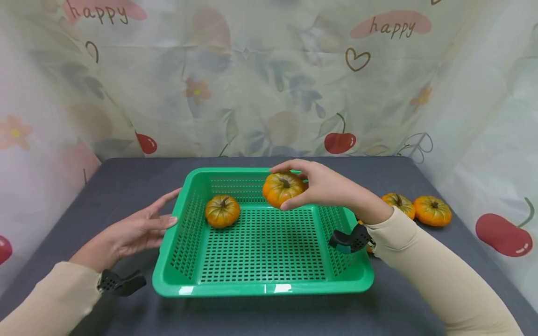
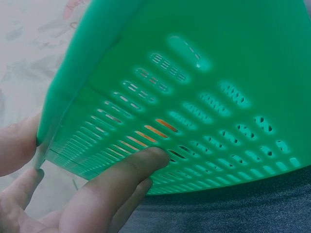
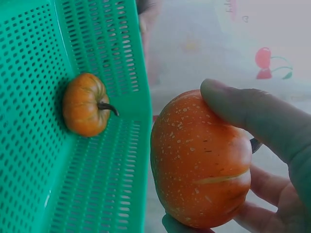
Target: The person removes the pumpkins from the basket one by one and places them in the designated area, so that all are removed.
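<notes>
A green plastic basket (image 1: 260, 288) with slotted walls sits on the dark table. My left hand (image 1: 134, 233) holds its left rim, the thumb at the rim's edge and other fingers (image 2: 112, 189) against the outer wall. Over the basket's back right part, my right hand (image 1: 323, 184) grips a small orange pumpkin (image 1: 280, 190) between thumb and fingers. Seen from the right wrist, this pumpkin (image 3: 199, 160) has a pale-speckled underside, and its stem points away. Another pumpkin (image 1: 222, 211) lies inside the basket at the back left corner.
To the right of the basket, two pumpkins (image 1: 398, 205) (image 1: 433, 211) lie side by side on the table (image 1: 424, 261). More orange shows behind the right wrist, mostly hidden. A printed curtain (image 1: 252, 93) stands behind and at both sides.
</notes>
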`<state>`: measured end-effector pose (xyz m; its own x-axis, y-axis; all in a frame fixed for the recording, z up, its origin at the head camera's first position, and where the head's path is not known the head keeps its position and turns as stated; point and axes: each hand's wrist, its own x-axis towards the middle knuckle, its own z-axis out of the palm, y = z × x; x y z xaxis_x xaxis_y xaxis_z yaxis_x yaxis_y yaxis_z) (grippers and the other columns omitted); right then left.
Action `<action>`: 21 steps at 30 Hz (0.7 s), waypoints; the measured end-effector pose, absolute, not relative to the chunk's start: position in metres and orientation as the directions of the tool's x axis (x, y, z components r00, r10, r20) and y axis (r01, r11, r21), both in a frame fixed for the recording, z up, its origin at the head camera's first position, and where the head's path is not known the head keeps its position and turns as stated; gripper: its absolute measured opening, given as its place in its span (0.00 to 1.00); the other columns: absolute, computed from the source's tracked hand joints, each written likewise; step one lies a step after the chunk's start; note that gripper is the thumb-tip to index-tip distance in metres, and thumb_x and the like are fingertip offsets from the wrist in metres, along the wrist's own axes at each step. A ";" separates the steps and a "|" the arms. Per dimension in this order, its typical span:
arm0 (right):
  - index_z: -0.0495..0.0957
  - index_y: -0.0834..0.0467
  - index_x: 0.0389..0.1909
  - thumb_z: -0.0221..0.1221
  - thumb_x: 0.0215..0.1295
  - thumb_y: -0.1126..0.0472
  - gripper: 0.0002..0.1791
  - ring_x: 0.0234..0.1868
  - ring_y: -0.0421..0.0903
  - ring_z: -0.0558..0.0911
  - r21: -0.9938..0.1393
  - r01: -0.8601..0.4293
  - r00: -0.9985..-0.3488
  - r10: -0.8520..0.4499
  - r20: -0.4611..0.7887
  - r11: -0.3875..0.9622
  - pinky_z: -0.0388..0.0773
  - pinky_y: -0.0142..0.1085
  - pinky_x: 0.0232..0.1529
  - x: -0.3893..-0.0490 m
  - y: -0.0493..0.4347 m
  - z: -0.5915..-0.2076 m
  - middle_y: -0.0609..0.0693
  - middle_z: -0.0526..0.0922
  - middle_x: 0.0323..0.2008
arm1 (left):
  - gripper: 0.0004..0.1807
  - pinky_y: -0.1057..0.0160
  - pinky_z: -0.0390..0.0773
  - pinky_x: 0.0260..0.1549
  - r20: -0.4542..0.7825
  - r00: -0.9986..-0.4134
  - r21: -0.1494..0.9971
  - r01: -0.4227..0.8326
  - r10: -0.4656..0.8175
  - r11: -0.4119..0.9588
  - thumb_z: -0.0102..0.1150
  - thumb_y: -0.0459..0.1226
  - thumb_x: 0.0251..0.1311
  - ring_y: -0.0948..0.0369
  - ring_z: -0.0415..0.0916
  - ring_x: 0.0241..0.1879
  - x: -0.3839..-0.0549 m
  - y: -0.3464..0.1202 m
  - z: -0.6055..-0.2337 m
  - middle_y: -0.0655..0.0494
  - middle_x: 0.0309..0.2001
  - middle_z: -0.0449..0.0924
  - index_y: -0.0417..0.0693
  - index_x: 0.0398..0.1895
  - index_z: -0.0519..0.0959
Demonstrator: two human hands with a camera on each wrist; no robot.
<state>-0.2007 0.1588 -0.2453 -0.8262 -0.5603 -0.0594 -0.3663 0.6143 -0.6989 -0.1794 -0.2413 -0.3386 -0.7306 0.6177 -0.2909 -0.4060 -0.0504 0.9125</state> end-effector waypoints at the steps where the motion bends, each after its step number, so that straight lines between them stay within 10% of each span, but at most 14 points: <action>1: 0.71 0.39 0.62 0.74 0.50 0.52 0.37 0.52 0.51 0.77 -0.696 -0.366 -0.829 -0.556 -0.057 0.617 0.82 0.39 0.46 -0.200 0.161 -0.244 0.43 0.70 0.61 | 0.45 0.46 0.79 0.51 -0.291 -0.730 0.912 -0.407 0.618 -0.051 0.46 0.32 0.72 0.51 0.82 0.50 -0.179 -0.241 -0.339 0.54 0.59 0.74 0.73 0.76 0.29; 21: 0.68 0.45 0.65 0.72 0.53 0.51 0.38 0.55 0.55 0.76 -0.688 -0.341 -0.884 -0.468 0.002 0.641 0.81 0.41 0.49 -0.181 0.213 -0.235 0.48 0.69 0.63 | 0.45 0.46 0.79 0.51 -0.281 -0.718 0.911 -0.409 0.637 -0.060 0.45 0.32 0.73 0.51 0.82 0.50 -0.181 -0.243 -0.339 0.54 0.58 0.76 0.72 0.76 0.28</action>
<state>-0.1813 0.2125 -0.2349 -0.8840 -0.4676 0.0022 -0.3406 0.6407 -0.6881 -0.1814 -0.2432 -0.3392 -0.7182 0.6368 -0.2806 -0.4088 -0.0598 0.9106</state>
